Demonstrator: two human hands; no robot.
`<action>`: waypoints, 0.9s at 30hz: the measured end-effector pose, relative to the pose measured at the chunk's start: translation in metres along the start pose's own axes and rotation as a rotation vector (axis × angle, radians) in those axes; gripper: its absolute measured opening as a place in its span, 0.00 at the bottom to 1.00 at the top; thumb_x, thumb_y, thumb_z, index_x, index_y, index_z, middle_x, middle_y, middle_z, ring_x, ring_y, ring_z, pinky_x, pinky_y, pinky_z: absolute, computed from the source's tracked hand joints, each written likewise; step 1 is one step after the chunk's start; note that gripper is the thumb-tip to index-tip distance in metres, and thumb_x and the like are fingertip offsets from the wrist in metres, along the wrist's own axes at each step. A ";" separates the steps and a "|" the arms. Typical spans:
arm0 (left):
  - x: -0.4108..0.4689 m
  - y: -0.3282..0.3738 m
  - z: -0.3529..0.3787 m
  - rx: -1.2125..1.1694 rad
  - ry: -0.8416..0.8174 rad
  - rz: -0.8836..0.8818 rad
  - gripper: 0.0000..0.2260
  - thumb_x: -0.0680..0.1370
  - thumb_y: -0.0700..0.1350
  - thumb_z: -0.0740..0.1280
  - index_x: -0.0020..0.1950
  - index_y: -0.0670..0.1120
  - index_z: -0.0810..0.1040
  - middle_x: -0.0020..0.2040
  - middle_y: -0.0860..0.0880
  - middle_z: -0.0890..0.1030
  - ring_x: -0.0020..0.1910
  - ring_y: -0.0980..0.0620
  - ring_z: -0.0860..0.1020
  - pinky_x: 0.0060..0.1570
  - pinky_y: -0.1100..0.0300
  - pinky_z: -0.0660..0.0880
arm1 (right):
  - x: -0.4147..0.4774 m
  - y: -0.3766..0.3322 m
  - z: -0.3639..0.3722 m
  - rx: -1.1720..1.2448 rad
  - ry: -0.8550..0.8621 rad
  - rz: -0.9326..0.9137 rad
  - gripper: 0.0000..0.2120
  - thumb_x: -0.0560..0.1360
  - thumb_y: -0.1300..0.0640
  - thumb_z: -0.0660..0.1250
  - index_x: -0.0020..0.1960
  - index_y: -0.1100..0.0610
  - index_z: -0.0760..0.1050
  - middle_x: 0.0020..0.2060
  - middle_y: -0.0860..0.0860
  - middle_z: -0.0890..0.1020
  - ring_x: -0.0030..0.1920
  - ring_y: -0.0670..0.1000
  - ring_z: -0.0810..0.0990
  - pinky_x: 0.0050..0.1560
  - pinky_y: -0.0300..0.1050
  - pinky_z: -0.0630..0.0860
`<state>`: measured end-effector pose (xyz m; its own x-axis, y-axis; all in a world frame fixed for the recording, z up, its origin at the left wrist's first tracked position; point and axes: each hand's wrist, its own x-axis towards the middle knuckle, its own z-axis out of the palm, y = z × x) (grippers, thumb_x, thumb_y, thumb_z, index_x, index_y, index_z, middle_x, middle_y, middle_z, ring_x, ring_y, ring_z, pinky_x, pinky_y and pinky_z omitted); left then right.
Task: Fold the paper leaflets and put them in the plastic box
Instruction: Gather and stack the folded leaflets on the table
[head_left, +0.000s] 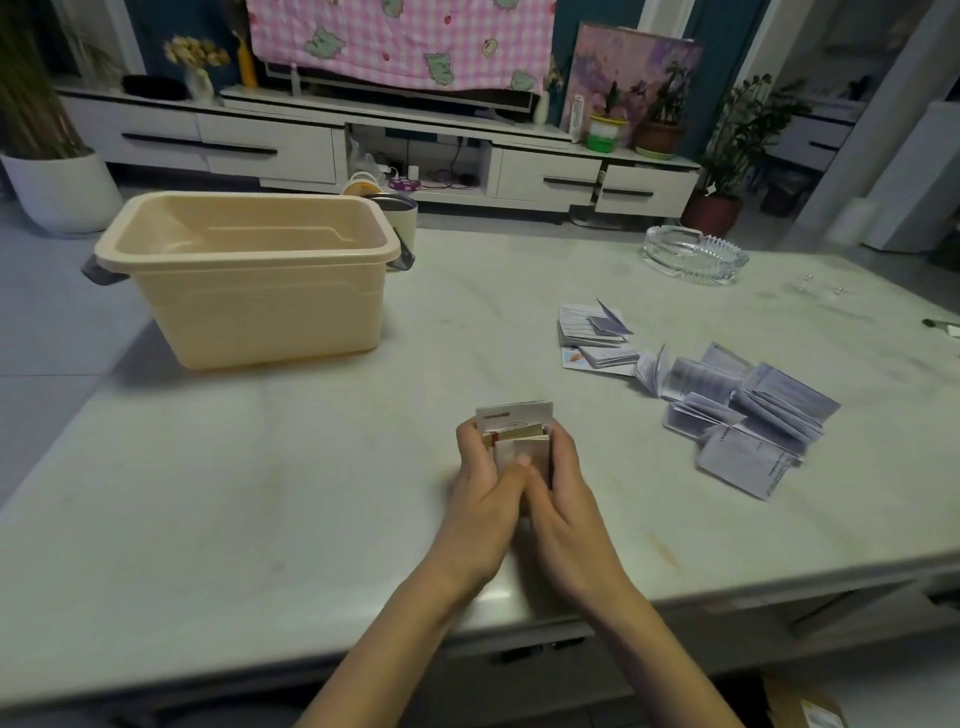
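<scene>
A small folded leaflet (515, 434) is held shut between the left hand (485, 486) and the right hand (566, 488) near the desk's (260, 493) front edge, and the box (249, 275) is found far off to the left, nearer the left hand.

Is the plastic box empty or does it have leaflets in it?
Seemingly empty: the plastic box shows only bare inner walls; its floor is hidden.

both hands (519, 483) clasp folded leaflet (514, 423).
</scene>
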<state>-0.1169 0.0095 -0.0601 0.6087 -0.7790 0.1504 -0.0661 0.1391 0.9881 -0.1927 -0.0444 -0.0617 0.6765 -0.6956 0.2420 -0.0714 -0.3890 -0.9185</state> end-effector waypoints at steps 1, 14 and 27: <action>0.000 -0.002 0.000 0.038 -0.010 0.022 0.11 0.79 0.39 0.57 0.58 0.48 0.60 0.54 0.55 0.75 0.53 0.61 0.76 0.50 0.74 0.70 | -0.003 0.002 0.001 -0.038 0.011 -0.005 0.17 0.80 0.60 0.55 0.68 0.53 0.64 0.57 0.46 0.79 0.55 0.40 0.78 0.58 0.36 0.72; 0.001 0.000 -0.005 0.189 0.010 0.057 0.08 0.78 0.39 0.63 0.58 0.43 0.71 0.51 0.57 0.78 0.53 0.56 0.76 0.53 0.64 0.71 | 0.000 0.024 -0.093 -0.523 0.434 -0.091 0.17 0.72 0.63 0.68 0.60 0.57 0.73 0.56 0.55 0.77 0.56 0.57 0.75 0.58 0.46 0.68; -0.002 0.008 0.007 -0.125 0.006 -0.179 0.06 0.79 0.40 0.62 0.50 0.52 0.71 0.51 0.52 0.79 0.49 0.56 0.78 0.50 0.63 0.75 | -0.003 0.024 -0.155 -0.772 0.521 -0.020 0.03 0.72 0.67 0.69 0.45 0.63 0.80 0.39 0.59 0.83 0.40 0.55 0.80 0.42 0.42 0.72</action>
<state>-0.1238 0.0077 -0.0520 0.6068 -0.7944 -0.0276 0.1418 0.0741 0.9871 -0.3095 -0.1455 -0.0364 0.2816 -0.7948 0.5376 -0.6576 -0.5679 -0.4951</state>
